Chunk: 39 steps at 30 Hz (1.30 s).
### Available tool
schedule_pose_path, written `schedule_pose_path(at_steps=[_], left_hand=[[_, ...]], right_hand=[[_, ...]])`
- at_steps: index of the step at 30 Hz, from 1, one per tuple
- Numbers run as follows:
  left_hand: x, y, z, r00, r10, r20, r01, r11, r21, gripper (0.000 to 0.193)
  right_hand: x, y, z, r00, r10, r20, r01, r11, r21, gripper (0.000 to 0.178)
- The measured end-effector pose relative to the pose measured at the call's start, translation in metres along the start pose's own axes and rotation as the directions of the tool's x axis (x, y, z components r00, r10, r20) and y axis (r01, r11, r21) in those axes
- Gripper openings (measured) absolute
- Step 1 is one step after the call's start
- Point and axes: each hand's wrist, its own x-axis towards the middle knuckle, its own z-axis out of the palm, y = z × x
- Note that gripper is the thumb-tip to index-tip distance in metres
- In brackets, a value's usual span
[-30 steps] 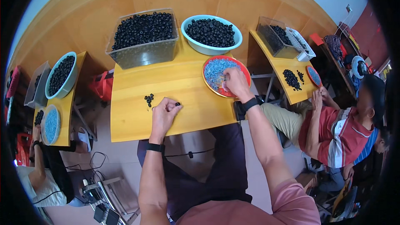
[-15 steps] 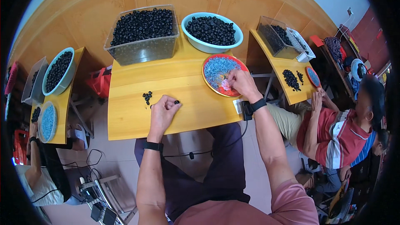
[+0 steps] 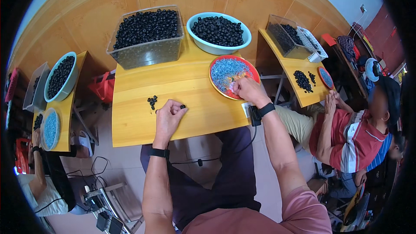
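Observation:
My left hand [image 3: 168,118] rests at the near part of the yellow table [image 3: 143,123]. Its thumb and index finger pinch a small round black part [image 3: 183,106]. Over the right side of a red patterned plate [image 3: 258,78], my right hand [image 3: 250,91] has its fingers drawn together; whatever they hold is hidden. Small thin blue pieces [image 3: 227,68] cover much of the plate, and part of its floral print shows by my fingertips. A few loose black parts [image 3: 152,102] lie on the wood, just left of my left hand.
A clear bin [image 3: 147,54] and a pale blue basin [image 3: 203,47], both heaped with black parts, stand at the table's back. Similar tables flank mine, with a person [image 3: 359,143] seated right and another person's arm [image 3: 39,169] left. A cable hangs from my right wrist.
My right hand has shifted slightly left and down over the plate, its fingers more curled in. My left hand keeps its pinch on the black part.

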Motion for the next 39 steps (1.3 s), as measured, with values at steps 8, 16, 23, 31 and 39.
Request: schedule_pose_path(at_steps=[8, 16, 23, 31, 39], left_hand=[[0.000, 0.003, -0.002, 1.000, 0.004, -0.004, -0.004, 0.999, 0.038, 0.018], [-0.001, 0.001, -0.003, 0.999, 0.029, 0.017, -0.030, 0.999, 0.045, 0.015], [-0.001, -0.006, -0.001, 1.000, 0.011, 0.001, -0.011, 0.999, -0.036, 0.015], [-0.001, 0.000, -0.002, 0.998, -0.057, 0.041, 0.068, 0.934, -0.351, 0.014], [0.002, -0.001, -0.004, 0.997, -0.068, 0.023, 0.072, 0.975, -0.212, 0.015]], right_hand=[[0.001, 0.006, 0.010, 0.997, 0.027, -0.076, -0.028, 1.000, -0.013, 0.009], [-0.013, -0.021, 0.014, 0.960, 0.050, -0.276, 0.122, 0.813, 0.570, 0.014], [-0.017, -0.082, 0.054, 0.981, -0.063, -0.182, 0.183, 0.603, 0.776, 0.015], [-0.014, -0.127, 0.115, 0.968, -0.096, -0.233, 0.246, 0.560, 0.791, 0.017], [-0.013, -0.133, 0.124, 0.903, -0.159, -0.398, 0.392, 0.681, 0.618, 0.015]])
